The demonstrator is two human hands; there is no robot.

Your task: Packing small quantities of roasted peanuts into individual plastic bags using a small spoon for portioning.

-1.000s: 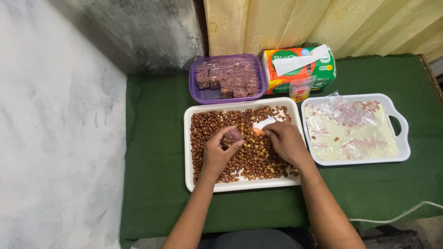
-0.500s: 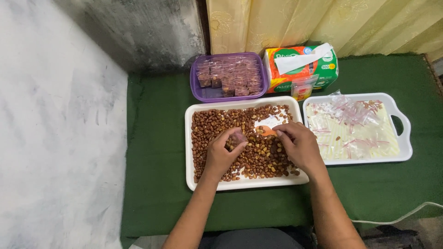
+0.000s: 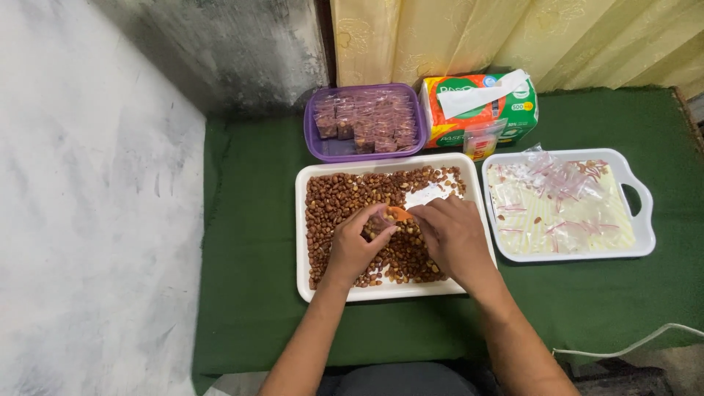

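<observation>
1. The left hand pinches a small clear bag between thumb and fingertips, its fingers curled closed around the bag's top.
2. The right hand grips a small orange scoop, its fingers bent shut on the handle; the scoop's tip sits at the bag's mouth, touching or just beside the left fingertips.
3. Bag and scoop meet between the two hands, just above the peanuts.
4. The peanuts lie loose in a white tray, filling most of it; a bare white patch shows near its far right corner.
5. Both hands hang over the middle of this tray, wrists crossing its near rim.
6. Behind the tray stands a purple tub filled with small packed bags of nuts.
7. Beside the tub, to the right, lies a pack of tissues, orange and green, with a white sheet sticking out.
8. To the right of the peanut tray sits a second white tray with a handle, holding flat empty clear bags.
9. Everything rests on a green cloth.
</observation>
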